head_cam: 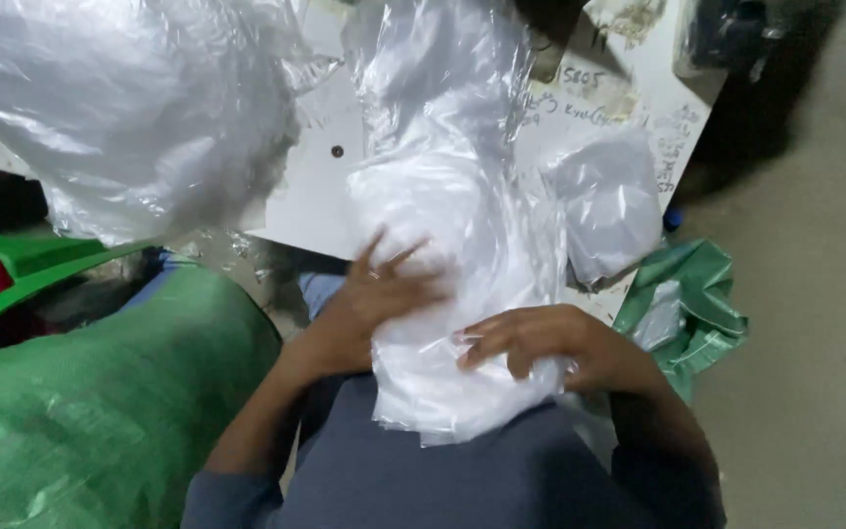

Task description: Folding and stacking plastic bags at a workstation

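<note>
Head view: looking straight down at the lap, everything placed off the stack of clear plastic bags [452, 323].
Stack: draped from the white table [315, 186] edge down onto the lap, lower end on the grey clothing.
Left hand [379, 294]: fingers spread, palm flat against the stack's left side.
Right hand [540, 348]: fingers curled, pressing down on the stack's lower right.
Left of stack: green woven sack [100, 392]; above it, a big bundle of plastic [129, 108].
Right of stack: a small bag [609, 201], a green sack [692, 294].
</note>
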